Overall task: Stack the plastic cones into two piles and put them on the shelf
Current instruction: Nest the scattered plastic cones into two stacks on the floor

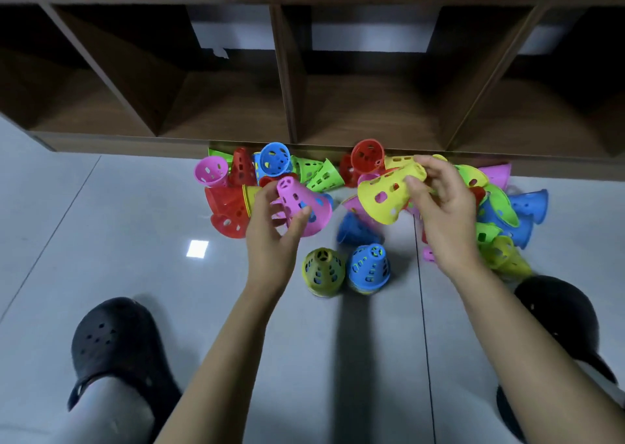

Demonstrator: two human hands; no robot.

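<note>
Cones point(324, 176) heaped on floor point(135, 223), 12 o'clock, under shelf point(287, 105). My left hand point(270, 237) grips pink cone point(301, 206), right hand point(443, 213) pinches yellow cone point(389, 193), likely bound for the piles point(324, 271) at heap's 6 o'clock.

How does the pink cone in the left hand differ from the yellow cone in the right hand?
Colour: the pink cone against the yellow cone.
Holder: the left hand grips the pink cone, the right hand the yellow cone.
Pose: the pink cone's narrow top points up and left; the yellow cone's points up and right.
Both are perforated plastic, held off the floor.
</note>
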